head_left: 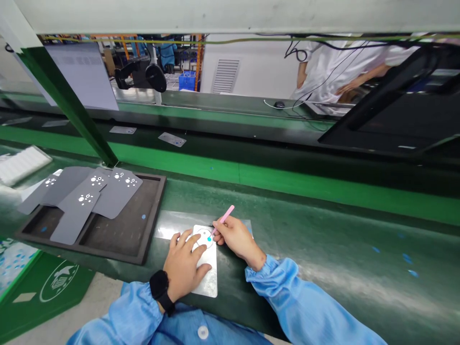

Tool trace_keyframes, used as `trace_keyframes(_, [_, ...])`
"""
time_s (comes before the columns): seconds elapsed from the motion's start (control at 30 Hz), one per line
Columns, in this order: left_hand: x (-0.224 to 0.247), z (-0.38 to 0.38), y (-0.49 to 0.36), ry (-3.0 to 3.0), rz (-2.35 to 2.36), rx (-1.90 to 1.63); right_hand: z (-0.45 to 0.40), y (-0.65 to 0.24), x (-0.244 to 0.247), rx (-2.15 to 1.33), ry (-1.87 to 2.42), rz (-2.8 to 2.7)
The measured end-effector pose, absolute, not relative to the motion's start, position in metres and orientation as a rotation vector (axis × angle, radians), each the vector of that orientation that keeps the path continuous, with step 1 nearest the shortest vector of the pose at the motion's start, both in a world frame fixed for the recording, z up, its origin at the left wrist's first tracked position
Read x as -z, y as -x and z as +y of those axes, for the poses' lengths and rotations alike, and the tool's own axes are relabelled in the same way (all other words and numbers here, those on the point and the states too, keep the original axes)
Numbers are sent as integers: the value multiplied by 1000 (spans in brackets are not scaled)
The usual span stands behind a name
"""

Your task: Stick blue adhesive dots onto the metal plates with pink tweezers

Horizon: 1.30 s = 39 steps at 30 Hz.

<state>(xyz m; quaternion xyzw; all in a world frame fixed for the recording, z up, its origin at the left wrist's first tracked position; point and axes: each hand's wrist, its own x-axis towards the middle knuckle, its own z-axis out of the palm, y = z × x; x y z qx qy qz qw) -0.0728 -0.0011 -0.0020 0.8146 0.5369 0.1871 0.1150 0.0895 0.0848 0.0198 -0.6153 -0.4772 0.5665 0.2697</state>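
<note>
A white, rounded-corner panel (209, 282) lies on the green bench in front of me, with a circular outline and a small blue dot (209, 238) near its far end. My left hand (184, 263) rests flat across the panel's left side, fingers spread. Between the fingertips of my right hand (237, 238) is a pair of pink tweezers (227, 214), its tip at the blue dot. Whether the tip grips the dot is too small to tell. Under the panel's far end lies a clear plastic sheet (170, 224).
Left of me, a dark tray (154, 211) holds several grey panels (77, 211) with holes. Beyond the bench, a belt (223, 146) carries several thin plates. Blue bits (407, 258) lie at right. A green post (72, 105) slants at left; a person in white (323, 67) stands across.
</note>
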Motion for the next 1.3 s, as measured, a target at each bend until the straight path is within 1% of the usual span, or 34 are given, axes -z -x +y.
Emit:
trace_keyframes(0.23, [5,-1,73,-2408,1576,-584,84,-89,-19,-1500,1671,-1304])
trace_keyframes(0.53, [3,-1,72,-2380,1579,-534,82,-89,-22,-1460,1695,-1359])
trace_keyframes(0.73, [-4,0,69,-2318,1599,-422,81,-89,-25,-1450,1701,-1380])
trace_keyframes(0.97, [-16,3,60,-2256,1656,-267,80,-91,-17,-1421,1653,-1412])
trace_keyframes(1.3, [-22,5,52,-2197,1695,-161,75,-98,-6,-1380,1585,-1374])
